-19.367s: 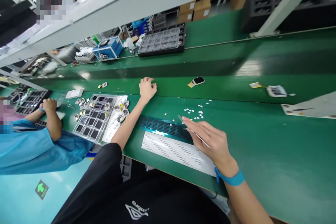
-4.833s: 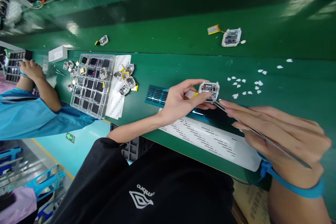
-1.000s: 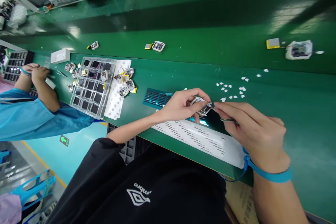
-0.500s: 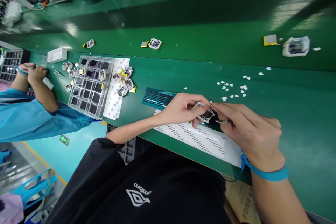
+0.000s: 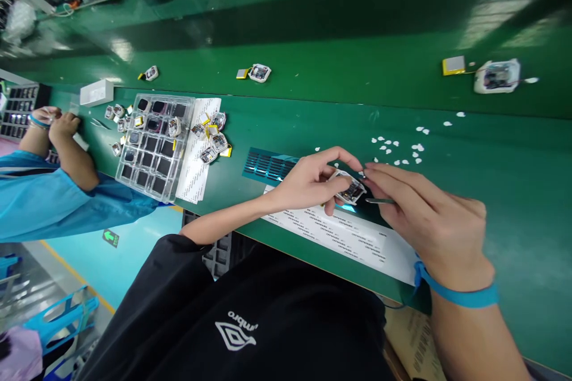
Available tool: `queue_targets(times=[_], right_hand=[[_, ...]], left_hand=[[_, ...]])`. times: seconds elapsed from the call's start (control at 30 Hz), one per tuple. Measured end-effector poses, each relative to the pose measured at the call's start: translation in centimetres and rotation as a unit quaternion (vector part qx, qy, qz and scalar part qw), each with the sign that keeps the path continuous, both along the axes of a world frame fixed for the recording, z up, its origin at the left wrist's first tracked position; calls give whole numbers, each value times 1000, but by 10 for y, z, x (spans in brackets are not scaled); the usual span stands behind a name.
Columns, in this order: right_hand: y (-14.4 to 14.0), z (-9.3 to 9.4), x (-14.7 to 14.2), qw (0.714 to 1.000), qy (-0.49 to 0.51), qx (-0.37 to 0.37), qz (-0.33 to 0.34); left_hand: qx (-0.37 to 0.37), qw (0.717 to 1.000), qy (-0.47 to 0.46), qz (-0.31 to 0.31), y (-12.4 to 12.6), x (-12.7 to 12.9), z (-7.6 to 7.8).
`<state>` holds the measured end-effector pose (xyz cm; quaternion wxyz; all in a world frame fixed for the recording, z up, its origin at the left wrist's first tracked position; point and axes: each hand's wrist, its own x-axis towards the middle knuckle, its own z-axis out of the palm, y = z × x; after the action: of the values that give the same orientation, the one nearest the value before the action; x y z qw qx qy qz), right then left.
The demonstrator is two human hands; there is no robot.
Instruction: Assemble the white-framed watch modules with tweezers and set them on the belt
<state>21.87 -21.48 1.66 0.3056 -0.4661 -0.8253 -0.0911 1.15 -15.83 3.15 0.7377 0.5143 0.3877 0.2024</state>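
Observation:
My left hand holds a white smartwatch case, its open side up and the circuit board showing. Its index finger stretches over to the case's right end and meets my right fingertips there. Thumb and index finger of my right hand pinch at a tiny pale piece, too small to make out. A thin metal tool, apparently tweezers, is tucked in the same hand and points left. Beneath both hands lie a dark sheet and a printed white sheet.
Several white round stickers are scattered beyond my right hand. Left of me are a blue strip sheet, watch cases with batteries and a clear compartment tray. More cases sit on the green belt. A co-worker's hands work at far left.
My right fingers have lifted slightly away from the case, and more of the tweezers shows. My left index finger has risen and straightened. Watch cases on the belt have shifted a little left.

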Motion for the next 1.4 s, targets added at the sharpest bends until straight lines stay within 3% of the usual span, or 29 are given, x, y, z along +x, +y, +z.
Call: queue_targets(times=[0.17,0.4,0.6,0.8,0.93,1.03,1.13,1.23,1.4], right_hand=[[-1,-3,7,1000,-10,-1,6],[-4,-2,7,998,-29,-43,36],[-2,3,-1,997,-75,17,24],[-5,-2,-1,997,-76,0,-1],[-7,-3,-2,998,-53,-9,-14],[-7,-2,-5,997,-68,-12,-31],[-5,0,-7,996,48,-70,-16],[-3,2,-8,974,186,-128,-6],[-1,6,-11,956,238,-172,-7]], left_hand=[[20,1000,18,13,-1,0,-1],[116,992,51,15,-5,-1,-8],[206,975,85,8,-10,0,-8],[219,971,93,16,-14,1,-4],[216,972,81,39,-16,4,-11],[170,983,36,58,-17,5,-19],[115,992,-8,60,-18,6,-23],[93,994,-17,49,-19,7,-22],[102,995,-1,23,-22,8,-16]])
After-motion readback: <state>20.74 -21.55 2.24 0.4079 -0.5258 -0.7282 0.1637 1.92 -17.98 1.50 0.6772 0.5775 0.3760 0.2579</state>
